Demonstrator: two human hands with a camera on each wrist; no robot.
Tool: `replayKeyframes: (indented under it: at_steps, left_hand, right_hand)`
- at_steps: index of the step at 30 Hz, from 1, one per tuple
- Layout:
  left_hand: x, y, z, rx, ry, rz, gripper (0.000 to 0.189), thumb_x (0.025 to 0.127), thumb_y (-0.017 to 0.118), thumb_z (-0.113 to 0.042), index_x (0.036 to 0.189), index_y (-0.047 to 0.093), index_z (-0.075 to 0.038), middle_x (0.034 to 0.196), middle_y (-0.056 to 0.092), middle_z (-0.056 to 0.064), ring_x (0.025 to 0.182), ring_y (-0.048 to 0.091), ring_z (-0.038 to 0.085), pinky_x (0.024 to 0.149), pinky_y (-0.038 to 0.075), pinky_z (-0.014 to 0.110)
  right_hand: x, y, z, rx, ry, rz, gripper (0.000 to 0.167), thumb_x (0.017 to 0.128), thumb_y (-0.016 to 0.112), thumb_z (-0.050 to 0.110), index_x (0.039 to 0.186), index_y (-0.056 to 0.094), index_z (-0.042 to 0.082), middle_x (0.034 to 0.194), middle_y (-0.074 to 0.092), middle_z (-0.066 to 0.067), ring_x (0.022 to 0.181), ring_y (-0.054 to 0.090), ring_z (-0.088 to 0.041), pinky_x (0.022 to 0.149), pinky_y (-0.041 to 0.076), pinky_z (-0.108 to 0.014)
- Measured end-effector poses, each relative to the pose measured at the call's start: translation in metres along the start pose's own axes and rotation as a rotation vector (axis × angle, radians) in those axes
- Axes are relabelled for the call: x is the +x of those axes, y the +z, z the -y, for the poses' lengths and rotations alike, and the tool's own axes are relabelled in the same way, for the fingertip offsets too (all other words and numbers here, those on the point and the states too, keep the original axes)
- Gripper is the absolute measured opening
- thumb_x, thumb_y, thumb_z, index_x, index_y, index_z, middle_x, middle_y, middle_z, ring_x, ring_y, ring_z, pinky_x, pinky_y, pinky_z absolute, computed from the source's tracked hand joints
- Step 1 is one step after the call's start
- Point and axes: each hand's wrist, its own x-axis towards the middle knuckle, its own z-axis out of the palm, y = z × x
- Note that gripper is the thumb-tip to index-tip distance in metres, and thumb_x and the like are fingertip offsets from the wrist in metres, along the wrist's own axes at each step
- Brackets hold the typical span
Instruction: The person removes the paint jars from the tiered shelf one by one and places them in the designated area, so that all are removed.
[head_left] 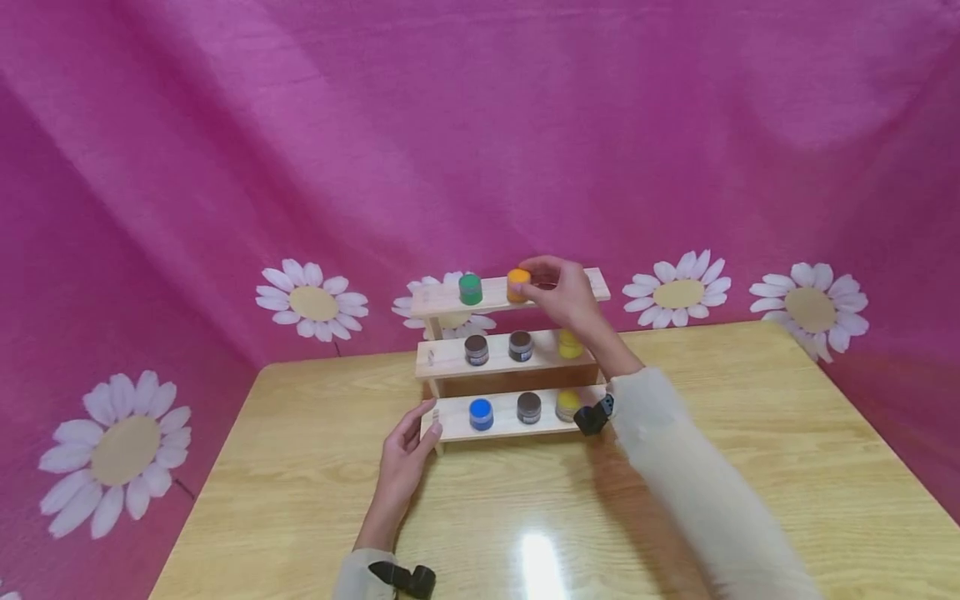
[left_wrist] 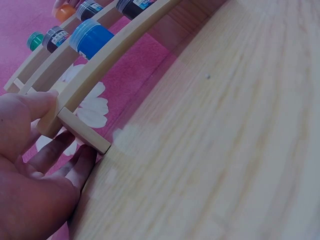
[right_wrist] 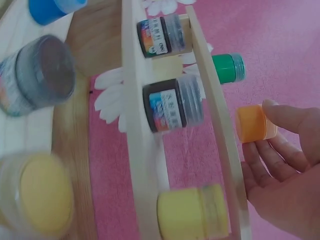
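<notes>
A three-tier wooden rack (head_left: 495, 429) holds small paint jars. My right hand (head_left: 562, 293) pinches an orange paint jar (right_wrist: 251, 123) between thumb and fingers at the top tier, beside a green jar (head_left: 470, 289). Whether the orange jar touches the shelf, I cannot tell. My left hand (head_left: 403, 454) grips the left end of the bottom tier, thumb on top and fingers below by the leg (left_wrist: 84, 131). A blue jar (head_left: 481, 414), a dark jar (head_left: 528, 407) and a yellow jar (head_left: 567, 405) stand on the bottom tier. My right hand hides part of the top tier.
On the middle tier stand two dark jars (head_left: 476, 350) and a yellow jar (right_wrist: 192, 212), partly covered by my right arm in the head view. The rack stands on a wood-grain table (head_left: 300, 500). A pink cloth (head_left: 450, 125) with white daisies hangs behind.
</notes>
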Motion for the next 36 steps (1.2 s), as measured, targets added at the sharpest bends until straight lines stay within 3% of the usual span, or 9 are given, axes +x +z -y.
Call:
replayKeyframes:
  at_steps: [7,13,20,28,36]
  left_hand:
    - [0.001,-0.001,0.002,-0.014,0.032,0.013,0.042,0.102,0.066,-0.014,0.142,0.061,-0.006,0.156,0.046,0.017,0.150,0.033,0.030,0.122,0.027,0.045]
    - [0.000,-0.001,0.001,0.004,0.015,-0.001,0.041,0.102,0.066,-0.013,0.142,0.061,-0.007,0.157,0.045,0.016,0.150,0.031,0.031,0.123,0.025,0.046]
    - [0.002,-0.001,0.001,0.006,0.011,0.003,0.041,0.102,0.066,-0.014,0.142,0.061,-0.007,0.158,0.044,0.016,0.150,0.031,0.030,0.122,0.027,0.044]
    - [0.002,-0.002,0.002,-0.005,0.021,-0.001,0.041,0.101,0.067,-0.013,0.141,0.061,-0.006,0.157,0.045,0.017,0.150,0.033,0.030,0.122,0.027,0.043]
    - [0.002,-0.001,0.001,-0.015,0.010,0.003,0.041,0.101,0.067,-0.013,0.141,0.062,-0.007,0.157,0.045,0.017,0.149,0.034,0.029,0.121,0.029,0.042]
  right_hand:
    - [-0.013,-0.014,-0.001,0.022,-0.036,-0.014,0.041,0.091,0.080,0.018,0.127,0.068,0.003,0.121,0.070,-0.014,0.111,0.067,-0.027,0.095,0.057,-0.034]
    - [-0.023,-0.026,0.001,0.036,-0.075,-0.016,0.045,0.091,0.081,0.024,0.129,0.068,0.004,0.122,0.070,-0.014,0.112,0.066,-0.027,0.098,0.055,-0.033]
    - [-0.040,-0.043,0.001,0.071,-0.136,-0.051,0.041,0.092,0.080,0.023,0.127,0.068,0.003,0.118,0.071,-0.014,0.108,0.068,-0.025,0.095,0.054,-0.023]
    - [-0.060,-0.064,-0.012,0.063,-0.170,-0.127,0.042,0.092,0.080,0.021,0.128,0.067,0.002,0.120,0.070,-0.013,0.104,0.067,-0.011,0.092,0.054,-0.017]
    - [-0.084,-0.080,-0.034,0.097,-0.167,-0.212,0.040,0.092,0.079,0.015,0.127,0.067,0.001,0.118,0.068,-0.005,0.108,0.065,-0.010,0.094,0.053,-0.017]
